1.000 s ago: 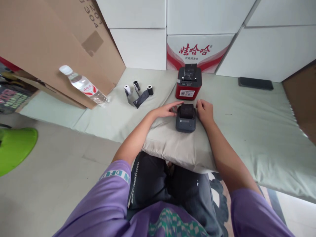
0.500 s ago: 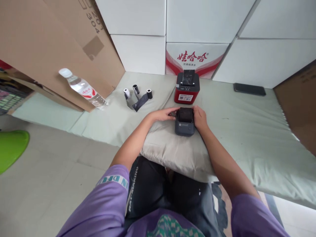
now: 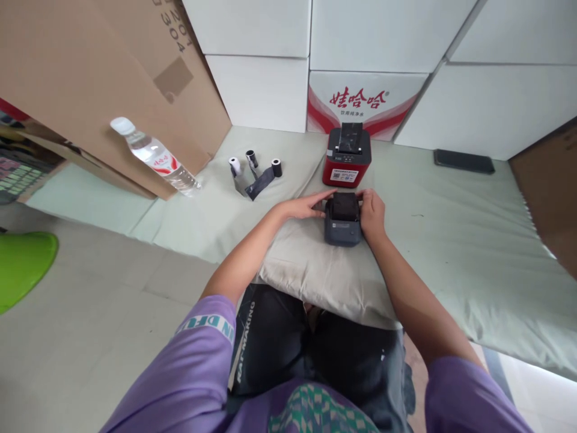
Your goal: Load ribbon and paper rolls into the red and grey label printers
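Left hand (image 3: 306,207) and right hand (image 3: 373,211) are clasping the small dark grey plastic box-shaped printer (image 3: 342,219) between them, sitting on a beige pillow (image 3: 315,270), the red printer (image 3: 347,157) just beyond the fingertips

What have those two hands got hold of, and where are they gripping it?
A small dark grey printer resting on a pillow. The left hand touches its left side near the top, and the right hand clasps its right side.

Grey printer (image 3: 342,224) betw. fingers (image 3: 315,201): matt plastic. Pillow (image 3: 311,270) under it: smooth cloth. Red printer (image 3: 346,157) beyond fingertips was glossy plastic.
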Demonstrator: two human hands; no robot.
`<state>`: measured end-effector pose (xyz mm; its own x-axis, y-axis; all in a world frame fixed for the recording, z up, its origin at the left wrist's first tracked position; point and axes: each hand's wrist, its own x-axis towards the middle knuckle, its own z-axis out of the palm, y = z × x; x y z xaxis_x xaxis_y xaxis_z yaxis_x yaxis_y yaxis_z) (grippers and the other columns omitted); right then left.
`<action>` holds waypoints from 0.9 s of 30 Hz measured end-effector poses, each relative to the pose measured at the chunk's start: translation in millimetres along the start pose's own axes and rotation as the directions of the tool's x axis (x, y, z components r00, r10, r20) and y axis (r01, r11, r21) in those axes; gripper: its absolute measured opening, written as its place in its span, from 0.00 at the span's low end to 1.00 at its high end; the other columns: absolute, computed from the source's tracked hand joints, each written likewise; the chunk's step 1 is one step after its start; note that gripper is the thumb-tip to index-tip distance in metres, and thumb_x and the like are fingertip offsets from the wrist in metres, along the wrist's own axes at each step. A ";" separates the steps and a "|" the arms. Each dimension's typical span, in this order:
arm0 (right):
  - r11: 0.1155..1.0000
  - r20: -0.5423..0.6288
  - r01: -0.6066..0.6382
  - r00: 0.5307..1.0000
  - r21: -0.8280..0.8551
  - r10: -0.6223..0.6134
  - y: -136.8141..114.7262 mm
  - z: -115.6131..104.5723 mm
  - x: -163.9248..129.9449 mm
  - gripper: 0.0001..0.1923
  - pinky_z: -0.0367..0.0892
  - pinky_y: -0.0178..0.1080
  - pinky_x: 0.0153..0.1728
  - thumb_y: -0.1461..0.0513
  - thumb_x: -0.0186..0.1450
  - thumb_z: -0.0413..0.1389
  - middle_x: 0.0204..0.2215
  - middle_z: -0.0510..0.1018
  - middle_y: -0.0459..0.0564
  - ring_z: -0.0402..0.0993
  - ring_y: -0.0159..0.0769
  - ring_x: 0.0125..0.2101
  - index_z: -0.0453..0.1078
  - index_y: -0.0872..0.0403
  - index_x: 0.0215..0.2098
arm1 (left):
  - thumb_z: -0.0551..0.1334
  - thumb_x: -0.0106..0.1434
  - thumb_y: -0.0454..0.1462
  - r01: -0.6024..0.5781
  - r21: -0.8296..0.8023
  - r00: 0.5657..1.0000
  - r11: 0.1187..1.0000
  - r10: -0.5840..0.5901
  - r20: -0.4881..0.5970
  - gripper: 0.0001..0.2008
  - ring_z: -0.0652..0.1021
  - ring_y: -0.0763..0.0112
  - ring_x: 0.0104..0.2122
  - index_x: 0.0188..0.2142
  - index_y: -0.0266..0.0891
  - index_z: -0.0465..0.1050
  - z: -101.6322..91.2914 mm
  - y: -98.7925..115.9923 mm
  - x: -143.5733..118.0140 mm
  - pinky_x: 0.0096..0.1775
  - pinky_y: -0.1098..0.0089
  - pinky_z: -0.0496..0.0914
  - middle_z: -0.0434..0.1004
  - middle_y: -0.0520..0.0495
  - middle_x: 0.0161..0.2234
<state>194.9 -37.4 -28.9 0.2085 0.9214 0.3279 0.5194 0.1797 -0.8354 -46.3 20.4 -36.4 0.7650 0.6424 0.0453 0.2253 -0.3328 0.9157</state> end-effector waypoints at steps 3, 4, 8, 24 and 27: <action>1.000 0.024 -0.004 1.000 0.014 0.004 0.4 -0.2 1.2 0.31 0.70 0.44 0.44 0.39 0.73 0.37 0.36 0.81 0.55 0.76 0.41 0.38 0.69 0.51 0.35 | 0.74 0.59 0.42 0.015 -0.042 1.000 0.999 -0.017 -0.025 0.43 0.74 0.52 0.65 0.72 0.44 0.64 0.5 3.0 -2.7 0.65 0.53 0.67 0.68 0.35 0.70; 1.000 0.026 0.001 1.000 0.013 -0.002 0.3 -0.5 1.4 0.30 0.70 0.44 0.44 0.40 0.73 0.38 0.36 0.81 0.55 0.76 0.41 0.38 0.69 0.51 0.35 | 0.74 0.59 0.42 0.015 -0.061 1.000 0.998 -0.017 -0.024 0.43 0.74 0.52 0.64 0.72 0.45 0.65 0.6 4.8 -3.8 0.63 0.54 0.68 0.69 0.36 0.70; 1.000 0.024 0.014 1.000 0.014 -0.014 -0.4 -1.2 0.9 0.29 0.70 0.45 0.46 0.42 0.74 0.38 0.36 0.81 0.54 0.75 0.41 0.37 0.70 0.51 0.35 | 0.73 0.61 0.44 0.031 -0.065 0.996 0.997 -0.036 -0.077 0.39 0.78 0.55 0.58 0.70 0.42 0.68 2.0 10.4 -5.6 0.60 0.56 0.71 0.72 0.36 0.68; 0.995 -0.053 0.060 0.997 0.075 -0.056 1.7 0.1 3.0 0.23 0.70 0.43 0.44 0.42 0.73 0.46 0.33 0.77 0.49 0.74 0.40 0.38 0.67 0.49 0.35 | 0.61 0.74 0.45 0.083 0.072 0.875 0.994 -0.038 -0.483 0.14 0.71 0.71 0.28 0.34 0.39 0.71 22.1 16.8 9.0 0.35 0.69 0.64 0.74 0.53 0.27; 0.996 -0.067 0.066 0.996 0.060 -0.062 2.4 -0.2 4.9 0.18 0.72 0.42 0.42 0.45 0.70 0.53 0.37 0.76 0.51 0.73 0.41 0.41 0.68 0.49 0.33 | 0.65 0.70 0.42 0.110 0.061 0.830 0.992 -0.058 -0.555 0.12 0.69 0.73 0.26 0.34 0.41 0.65 24.7 14.6 9.2 0.33 0.70 0.62 0.70 0.56 0.25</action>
<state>197.3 -32.5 -29.2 0.2309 0.8834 0.4077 0.4810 0.2606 -0.8371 -21.1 4.4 -32.4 0.2866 0.9355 0.2066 0.3444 -0.3018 0.8890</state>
